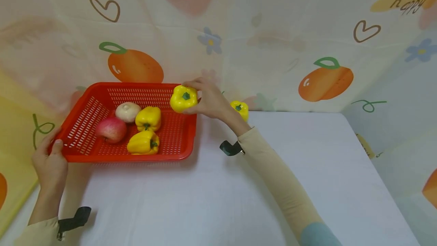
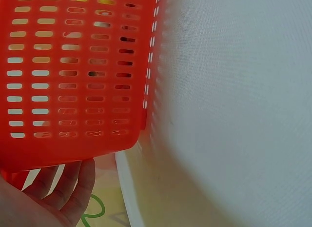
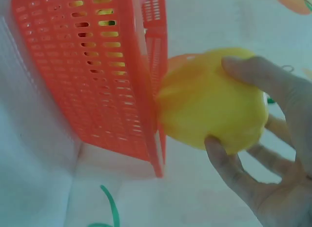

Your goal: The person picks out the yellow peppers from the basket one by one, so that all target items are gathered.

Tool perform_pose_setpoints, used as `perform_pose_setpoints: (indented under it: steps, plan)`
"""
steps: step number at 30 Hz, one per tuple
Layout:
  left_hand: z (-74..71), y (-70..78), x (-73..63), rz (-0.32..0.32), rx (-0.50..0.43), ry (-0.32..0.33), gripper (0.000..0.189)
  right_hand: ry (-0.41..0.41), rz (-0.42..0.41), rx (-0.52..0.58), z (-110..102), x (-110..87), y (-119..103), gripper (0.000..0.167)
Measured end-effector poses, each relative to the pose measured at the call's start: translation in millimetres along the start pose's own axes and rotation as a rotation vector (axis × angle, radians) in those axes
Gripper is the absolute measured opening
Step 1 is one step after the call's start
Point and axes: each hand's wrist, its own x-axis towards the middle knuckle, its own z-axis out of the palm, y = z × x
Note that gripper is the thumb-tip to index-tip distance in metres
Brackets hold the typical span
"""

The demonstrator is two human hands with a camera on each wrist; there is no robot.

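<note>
- Head view: the right hand (image 1: 212, 100) pinched a yellow pepper (image 1: 183, 100), with thumb and fingers on opposite sides, above the right back corner of the red basket (image 1: 126, 158).
- The left hand (image 1: 51, 164) gripped the basket's left end, thumb over the rim. That hold seemed well chosen: a light plastic basket would likely slide if knocked.
- To do this step well, the pepper probably needed to be carried level with its underside above the rim, and handled gently near the two peppers inside (image 1: 148, 119) (image 1: 143, 142).
- Those two lay next to a smooth pinkish-red apple (image 1: 110, 129) and a pale, squat bulb (image 1: 128, 112). One more pepper (image 1: 239, 109) sat on the white table (image 1: 239, 196), partly hidden by the right forearm.
- Left wrist view: the left hand's fingers bent around the basket's edge. The wall was stiff-looking, glossy plastic with rows of rounded slots, yellow showing through a few; the tabletop beside it had a fine woven texture.
- Right wrist view: the digits spread around the lobed, waxy-looking pepper, a secure-looking grip that called for only light pressure. The pepper overlapped the basket's rim in sight; whether they touched, I could not tell.
</note>
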Motion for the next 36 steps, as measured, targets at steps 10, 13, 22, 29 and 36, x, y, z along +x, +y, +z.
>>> perform_pose_setpoints:
  steps: [10, 13, 22, 29, 36]
  plan:
    - [0.3, 1.5, -0.6, -0.018, -0.07, -0.002, 0.041, 0.048, 0.016, -0.025, -26.4, -14.0, 14.9, 0.07]
    - [1.0, 1.1, -0.9, -0.002, -0.053, 0.0, 0.041, 0.057, 0.036, -0.028, -37.5, -20.1, 19.2, 0.07]
    - [1.3, 1.0, -1.2, -0.014, -0.086, 0.004, 0.041, 0.068, 0.055, -0.093, -75.8, -39.2, 33.4, 0.069]
    - [3.7, -2.9, -0.8, -0.013, -0.158, 0.008, 0.04, 0.125, 0.08, -0.166, -113.7, -56.8, 50.1, 0.068]
    - [1.8, -3.3, 1.2, -0.016, -0.161, 0.015, 0.04, 0.103, 0.141, -0.207, -127.0, -72.6, 70.3, 0.069]
